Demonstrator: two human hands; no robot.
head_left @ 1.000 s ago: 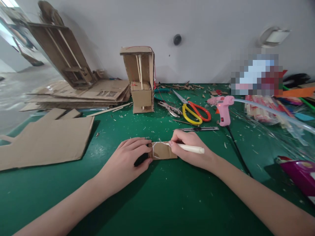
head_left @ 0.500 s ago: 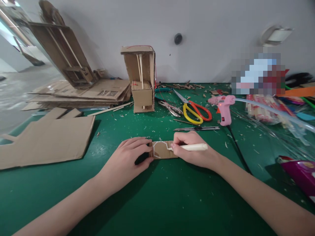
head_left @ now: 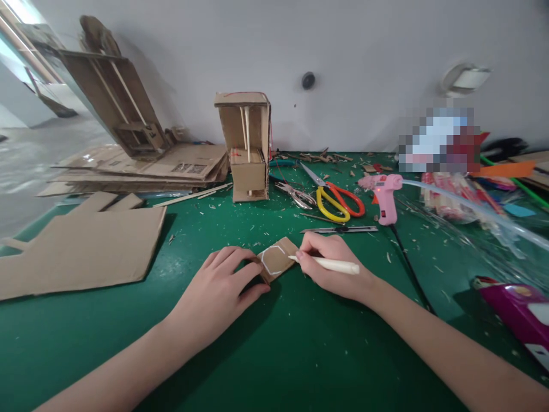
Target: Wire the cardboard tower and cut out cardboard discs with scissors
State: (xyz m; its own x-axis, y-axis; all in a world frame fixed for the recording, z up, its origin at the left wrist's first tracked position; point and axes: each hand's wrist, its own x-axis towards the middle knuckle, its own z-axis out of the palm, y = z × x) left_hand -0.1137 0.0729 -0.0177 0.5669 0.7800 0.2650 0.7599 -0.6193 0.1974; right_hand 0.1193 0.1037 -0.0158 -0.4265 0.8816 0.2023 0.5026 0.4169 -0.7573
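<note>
A small cardboard piece point(head_left: 278, 261) lies tilted on the green table, with a white many-sided outline drawn on it. My left hand point(head_left: 231, 277) grips its left end between thumb and fingers. In my right hand point(head_left: 328, 263) is a white marker pen point(head_left: 337, 265), held in a writing grip. The pen's tip is at the right side of the outline, on or just over the cardboard; I cannot tell which.
Behind my hands lie a utility knife point(head_left: 343, 229), scissors point(head_left: 337, 203), pliers point(head_left: 295, 194) and a pink glue gun point(head_left: 386, 197) with its cord. A cardboard model point(head_left: 244, 146) stands at the wall. Large cardboard point(head_left: 86, 246) lies left, a purple object point(head_left: 517, 315) right.
The cardboard piece has turned so its right end points up and away. My right hand has shifted slightly with the pen. The camera view has moved a little.
</note>
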